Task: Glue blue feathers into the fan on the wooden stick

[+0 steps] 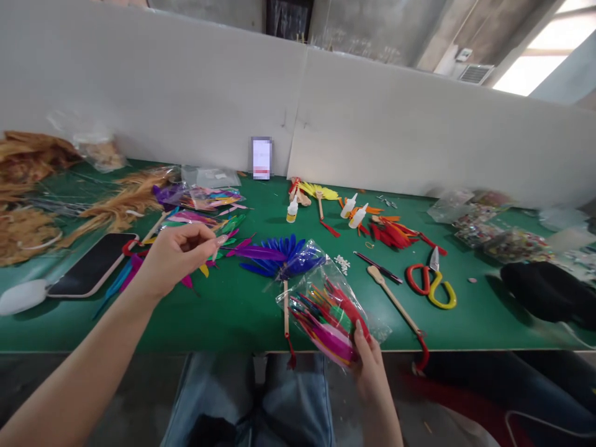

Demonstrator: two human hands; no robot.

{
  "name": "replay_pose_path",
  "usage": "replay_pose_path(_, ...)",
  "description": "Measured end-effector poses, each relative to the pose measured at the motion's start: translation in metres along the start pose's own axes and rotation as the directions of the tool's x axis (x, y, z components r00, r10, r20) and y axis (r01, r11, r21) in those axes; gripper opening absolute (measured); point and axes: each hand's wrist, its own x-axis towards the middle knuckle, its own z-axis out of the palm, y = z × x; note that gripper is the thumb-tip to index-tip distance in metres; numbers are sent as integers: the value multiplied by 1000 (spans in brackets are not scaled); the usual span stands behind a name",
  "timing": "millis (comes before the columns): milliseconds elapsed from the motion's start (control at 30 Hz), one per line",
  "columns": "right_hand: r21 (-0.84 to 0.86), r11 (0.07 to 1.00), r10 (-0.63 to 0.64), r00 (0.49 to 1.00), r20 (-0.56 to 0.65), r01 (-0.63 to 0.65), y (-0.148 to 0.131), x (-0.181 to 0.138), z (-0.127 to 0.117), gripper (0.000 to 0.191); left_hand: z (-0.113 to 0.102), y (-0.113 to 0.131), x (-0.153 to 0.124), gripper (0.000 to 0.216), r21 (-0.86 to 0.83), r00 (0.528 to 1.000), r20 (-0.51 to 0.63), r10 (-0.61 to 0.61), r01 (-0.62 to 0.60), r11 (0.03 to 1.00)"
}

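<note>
My left hand (184,257) is raised over the table, its thumb and fingers pinched on the thin end of a purple feather (258,251). The feather points right, toward a blue feather fan (284,257) with a wooden handle (286,310) and a dark red tassel (291,357). My right hand (367,354) grips a clear plastic bag (326,316) of colourful feathers at the table's front edge. The bag partly covers the fan's right side. Small white pieces (342,265) lie just beyond the bag.
Red-and-yellow scissors (433,279), a wooden stick with a red cord (395,298) and a dark pen-like tool (379,268) lie right. Glue bottles (292,210) and a yellow feather fan (321,192) stand behind. A phone (90,267) lies left; another phone (261,158) leans on the partition.
</note>
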Motion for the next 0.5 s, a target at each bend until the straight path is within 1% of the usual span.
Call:
replay_pose_path(67, 6, 1000, 1, 1000, 5, -1, -1, 0, 1, 42, -2, 2, -2, 17, -33, 1000, 6, 0, 0, 999)
replay_pose_path(133, 36, 999, 20, 1000, -14, -19, 0, 2, 0, 44, -4, 3, -6, 18, -84, 1000, 18, -23, 24, 996)
replay_pose_path(200, 63, 997, 55, 998, -23, -54, 1, 3, -2, 49, -6, 3, -12, 17, -111, 999, -5, -41, 40, 993)
replay_pose_path(267, 83, 995, 54, 998, -24, -52, 2, 3, -3, 51, -6, 0, -14, 16, -57, 998, -53, -34, 31, 998)
replay_pose_path(300, 85, 996, 42, 999, -25, -40, 2, 3, -3, 51, -6, -3, -13, 16, -7, 998, -58, -30, 30, 1000)
replay_pose_path(333, 81, 996, 26, 999, -26, -24, 2, 2, -2, 49, -6, -6, -11, 16, 38, 999, -40, -35, 37, 999)
replay_pose_path(400, 51, 999, 0, 1000, -19, 1, 2, -1, -1, 45, -4, -12, -6, 19, 65, 994, 59, -94, 90, 994)
replay_pose_path(433, 30, 1000, -3, 1000, -11, 3, 2, -3, 0, 45, -2, -15, -4, 20, 45, 982, 132, -138, 133, 990)
replay_pose_path(500, -7, 1000, -5, 1000, 4, 5, 1, -6, 1, 45, 2, -17, -1, 23, -10, 940, 272, -205, 216, 976)
